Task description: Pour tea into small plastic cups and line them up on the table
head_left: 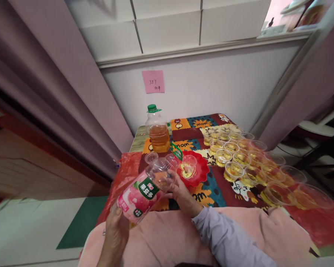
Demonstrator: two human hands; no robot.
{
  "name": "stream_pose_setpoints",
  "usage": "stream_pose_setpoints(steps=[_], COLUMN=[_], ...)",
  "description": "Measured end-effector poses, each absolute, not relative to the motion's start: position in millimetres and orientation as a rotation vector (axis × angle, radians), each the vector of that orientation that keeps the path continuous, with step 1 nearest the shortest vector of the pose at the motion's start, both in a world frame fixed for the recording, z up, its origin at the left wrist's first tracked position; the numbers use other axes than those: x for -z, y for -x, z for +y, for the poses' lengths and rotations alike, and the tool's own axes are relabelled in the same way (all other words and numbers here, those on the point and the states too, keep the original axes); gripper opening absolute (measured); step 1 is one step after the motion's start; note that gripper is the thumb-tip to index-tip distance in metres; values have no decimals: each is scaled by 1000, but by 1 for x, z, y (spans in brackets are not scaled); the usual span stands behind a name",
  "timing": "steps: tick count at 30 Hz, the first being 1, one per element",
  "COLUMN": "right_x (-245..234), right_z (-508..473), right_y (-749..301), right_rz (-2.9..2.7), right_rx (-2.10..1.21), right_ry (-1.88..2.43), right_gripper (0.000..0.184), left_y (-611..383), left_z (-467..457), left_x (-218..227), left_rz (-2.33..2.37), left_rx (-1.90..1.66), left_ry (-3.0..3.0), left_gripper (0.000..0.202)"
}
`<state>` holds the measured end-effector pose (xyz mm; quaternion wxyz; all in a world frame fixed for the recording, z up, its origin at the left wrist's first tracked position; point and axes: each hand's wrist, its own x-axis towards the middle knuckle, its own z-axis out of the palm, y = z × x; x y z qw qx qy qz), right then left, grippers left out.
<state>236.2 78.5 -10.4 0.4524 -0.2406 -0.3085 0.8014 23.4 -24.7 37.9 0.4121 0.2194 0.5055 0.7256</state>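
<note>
My left hand (115,230) grips the base of a clear plastic bottle (147,187) with a pink and green label. The bottle lies tilted, its neck pointing up and right toward a small clear cup (188,165) standing on a red plate (199,170). My right hand (180,193) is closed around the bottle's upper part near the neck. The bottle looks nearly empty. A little yellow liquid lies in the cup on the plate.
A larger bottle (157,131) with a green cap and amber liquid stands behind the plate. Several clear cups (239,159) holding yellow liquid fill the right side of the patterned table (219,189). An empty cup (151,157) sits left of the plate. A pink note (153,81) hangs on the wall.
</note>
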Motion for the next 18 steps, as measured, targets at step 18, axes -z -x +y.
stream_pose_setpoints(steps=[18], right_x=[-2], right_z=[71], right_y=[-234], right_rz=[-725], right_rx=[-1989], right_ry=[603], right_gripper=[101], left_y=[-34], left_z=[-24], left_x=[-103], left_rz=[1498], left_rx=[-1784], left_ry=[-456], left_gripper=[81])
